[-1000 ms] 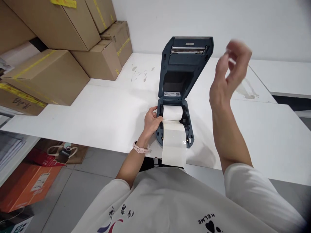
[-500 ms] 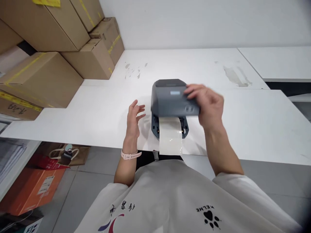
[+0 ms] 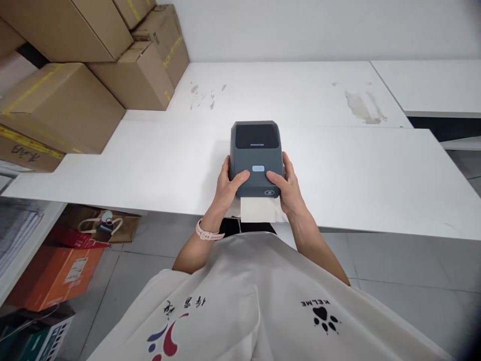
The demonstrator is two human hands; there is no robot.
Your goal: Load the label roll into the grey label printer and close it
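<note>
A dark grey label printer stands near the front edge of the white table, its lid down. White label paper sticks out of its front and reaches past the table edge. My left hand grips the printer's left side, thumb pressed on the top. On the opposite side my right hand does the same, its thumb on the lid beside the pale blue button. The fingers curl down along both sides and are partly hidden. The printer's inside is covered.
Cardboard boxes are stacked at the left of the white table. A white wall rises behind. Below on the left, an orange box and a brown paper bag are on the floor.
The printer's lid, raised in my right hand before, is now down over the paper. My left hand has moved from free air onto the printer's left side.
</note>
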